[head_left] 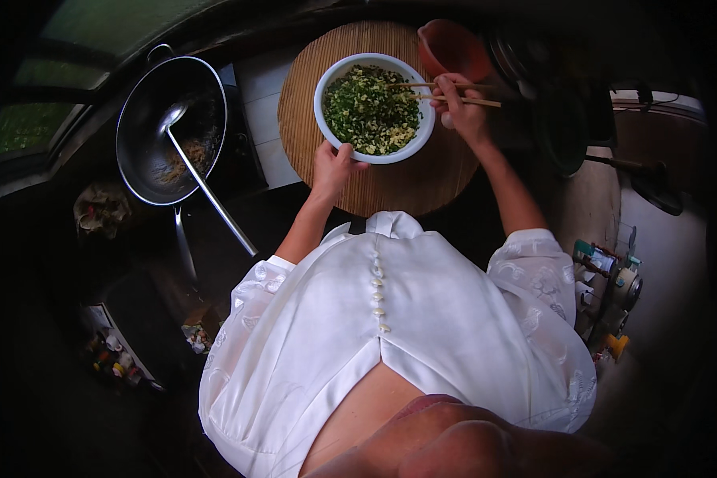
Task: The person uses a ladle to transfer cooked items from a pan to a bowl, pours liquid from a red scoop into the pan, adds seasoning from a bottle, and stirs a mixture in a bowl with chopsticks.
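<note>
A white bowl (425, 128) stands on a round ribbed wooden board (370, 194). It holds a chopped green and yellow food mixture (367, 104). My left hand (333, 170) grips the bowl's near left rim, thumb on top of the edge. In my right hand (461, 110) is a pair of wooden chopsticks (481, 101), slightly spread, their tips over the mixture at the bowl's right side. Whether the tips touch the food is hard to tell.
At the left sits a large wok (137, 131) with brown residue and a long-handled metal ladle (206, 188) lying in it. A red plastic bowl (454, 51) stands behind my right hand. Pale tiles (266, 122) show between wok and board. Several small items hang or stand far right.
</note>
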`<state>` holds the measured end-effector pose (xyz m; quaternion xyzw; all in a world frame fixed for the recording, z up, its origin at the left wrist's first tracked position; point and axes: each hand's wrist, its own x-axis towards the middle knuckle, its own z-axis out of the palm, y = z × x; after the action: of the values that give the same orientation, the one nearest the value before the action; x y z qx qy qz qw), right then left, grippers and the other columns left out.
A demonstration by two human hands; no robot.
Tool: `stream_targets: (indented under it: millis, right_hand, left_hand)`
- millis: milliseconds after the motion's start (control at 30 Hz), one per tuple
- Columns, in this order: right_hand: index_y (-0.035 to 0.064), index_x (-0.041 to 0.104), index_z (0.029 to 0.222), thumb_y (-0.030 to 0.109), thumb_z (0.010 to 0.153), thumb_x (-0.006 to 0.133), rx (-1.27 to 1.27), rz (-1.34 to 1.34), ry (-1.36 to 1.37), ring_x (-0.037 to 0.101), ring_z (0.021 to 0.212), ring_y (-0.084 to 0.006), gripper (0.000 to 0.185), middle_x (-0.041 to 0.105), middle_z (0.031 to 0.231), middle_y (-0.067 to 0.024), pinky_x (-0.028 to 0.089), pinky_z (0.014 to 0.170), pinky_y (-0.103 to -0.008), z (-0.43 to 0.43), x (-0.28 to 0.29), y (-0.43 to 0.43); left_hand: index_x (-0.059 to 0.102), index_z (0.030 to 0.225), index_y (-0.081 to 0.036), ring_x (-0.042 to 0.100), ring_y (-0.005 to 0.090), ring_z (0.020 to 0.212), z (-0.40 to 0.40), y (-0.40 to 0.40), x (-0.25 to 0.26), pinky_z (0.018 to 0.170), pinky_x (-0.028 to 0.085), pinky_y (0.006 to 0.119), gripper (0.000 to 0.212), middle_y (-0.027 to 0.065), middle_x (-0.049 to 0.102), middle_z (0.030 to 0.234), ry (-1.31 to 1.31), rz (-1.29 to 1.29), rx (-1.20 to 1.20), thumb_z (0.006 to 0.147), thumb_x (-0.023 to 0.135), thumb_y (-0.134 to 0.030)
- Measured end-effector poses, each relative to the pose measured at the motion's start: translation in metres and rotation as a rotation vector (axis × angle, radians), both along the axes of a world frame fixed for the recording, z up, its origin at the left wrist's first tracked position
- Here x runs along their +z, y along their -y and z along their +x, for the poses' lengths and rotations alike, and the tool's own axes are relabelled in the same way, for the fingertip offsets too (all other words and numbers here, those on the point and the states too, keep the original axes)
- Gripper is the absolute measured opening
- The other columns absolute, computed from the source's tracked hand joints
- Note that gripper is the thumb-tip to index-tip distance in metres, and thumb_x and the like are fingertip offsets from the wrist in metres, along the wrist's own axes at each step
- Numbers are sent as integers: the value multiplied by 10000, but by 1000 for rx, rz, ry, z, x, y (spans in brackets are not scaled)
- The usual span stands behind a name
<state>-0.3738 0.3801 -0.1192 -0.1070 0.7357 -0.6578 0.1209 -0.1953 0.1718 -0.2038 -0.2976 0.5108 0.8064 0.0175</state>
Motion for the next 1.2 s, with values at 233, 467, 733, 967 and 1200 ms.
stream_targets:
  millis: [233, 467, 733, 967, 1200]
  right_hand:
    - [33, 689, 1021, 286, 1045, 612, 98, 317, 109, 698, 693, -110, 266, 689, 844, -36, 563, 598, -223, 7, 11, -31]
    - [-35, 666, 1084, 265, 1028, 622, -123, -62, 449, 740, 705, -196, 309, 709, 884, -114, 631, 629, -270, 54, -23, -9]
    - [-30, 664, 1091, 279, 1040, 611, -184, -133, 304, 744, 740, -184, 317, 702, 883, -104, 633, 649, -266, 48, 4, -3]
    - [-24, 681, 1084, 227, 1043, 618, -6, -92, 16, 720, 709, -138, 262, 702, 870, -80, 597, 621, -230, 64, -16, 40]
    - [-18, 700, 1105, 229, 1042, 632, -37, 33, -53, 720, 723, -124, 264, 712, 868, -69, 586, 646, -224, 65, -17, 8]
  left_hand:
    - [562, 1123, 105, 727, 247, 831, -6, 3, 13, 688, 660, 331, 250, 185, 681, 1020, 51, 78, 26, 974, 523, -92]
    - [579, 1150, 104, 718, 238, 887, -9, 1, 27, 733, 669, 321, 254, 164, 680, 1056, 38, 102, -6, 983, 513, -76]
    - [553, 1186, 111, 734, 246, 848, -2, -5, 19, 702, 660, 308, 284, 185, 675, 1061, -1, 37, -25, 1021, 525, -119]
    - [546, 1169, 111, 735, 247, 839, -1, -12, 2, 686, 653, 307, 271, 182, 677, 1044, -36, 48, -15, 1021, 524, -116]
    - [550, 1158, 109, 740, 259, 843, 4, -7, -4, 661, 658, 324, 253, 182, 673, 1043, -15, 27, 23, 1013, 527, -98]
